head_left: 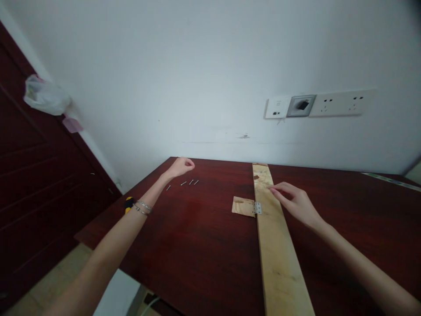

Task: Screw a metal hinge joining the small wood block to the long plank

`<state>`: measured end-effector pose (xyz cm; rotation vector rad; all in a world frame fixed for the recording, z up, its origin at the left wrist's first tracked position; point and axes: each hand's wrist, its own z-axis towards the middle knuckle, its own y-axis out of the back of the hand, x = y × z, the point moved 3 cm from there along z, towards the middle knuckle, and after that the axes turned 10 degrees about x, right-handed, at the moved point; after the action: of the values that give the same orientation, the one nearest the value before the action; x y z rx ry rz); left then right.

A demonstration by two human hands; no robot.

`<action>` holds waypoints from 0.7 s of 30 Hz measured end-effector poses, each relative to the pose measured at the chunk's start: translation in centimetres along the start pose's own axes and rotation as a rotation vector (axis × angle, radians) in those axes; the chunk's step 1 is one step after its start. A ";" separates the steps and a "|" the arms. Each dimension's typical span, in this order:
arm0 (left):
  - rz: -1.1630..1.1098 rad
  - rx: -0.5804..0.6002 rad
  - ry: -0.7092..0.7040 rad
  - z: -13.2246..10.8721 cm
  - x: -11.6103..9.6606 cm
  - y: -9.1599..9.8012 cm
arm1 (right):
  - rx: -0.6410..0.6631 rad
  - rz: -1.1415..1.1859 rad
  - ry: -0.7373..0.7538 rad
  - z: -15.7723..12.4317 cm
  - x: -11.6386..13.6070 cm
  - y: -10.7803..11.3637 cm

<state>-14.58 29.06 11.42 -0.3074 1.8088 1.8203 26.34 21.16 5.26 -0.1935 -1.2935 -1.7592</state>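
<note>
My left hand (pixel 182 166) is held over the far left part of the table, thumb and fingers pinched together; whatever they hold, if anything, cannot be made out. Just below and beside it lie several loose screws (pixel 191 182). Over a long pale wooden board (pixel 279 245), my right hand (pixel 294 201) is also closed in a pinch, its fingertips near the board's upper right edge; anything in them is too small to name. A silver metal hinge (pixel 258 208) sits at the board's left edge, joining a small wood piece (pixel 241 206) to it.
The dark red table (pixel 204 263) meets a white wall with sockets (pixel 342 103). Partly hidden by my left forearm is a yellow and black handle (pixel 129 203). A patterned strip (pixel 391 181) lies at the far right. A plastic bag (pixel 48 96) hangs by the door at left.
</note>
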 end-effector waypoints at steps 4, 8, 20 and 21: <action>0.047 -0.001 0.173 -1.7 6.6 3.2 | -0.003 -0.006 0.015 0.1 0.5 0.2; 0.069 0.042 0.286 -3.9 10.4 3.5 | 0.010 -0.012 0.014 0.2 0.4 0.1; 0.057 0.140 0.344 -5.6 14.5 0.9 | 0.031 0.006 0.002 0.2 0.7 -0.5; 0.050 0.145 0.343 -5.6 14.5 0.8 | 0.034 0.003 -0.002 0.2 0.6 -0.5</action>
<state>-28.13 26.80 4.10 -0.5512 2.1857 1.7387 25.54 21.03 5.35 -0.1775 -1.3233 -1.7333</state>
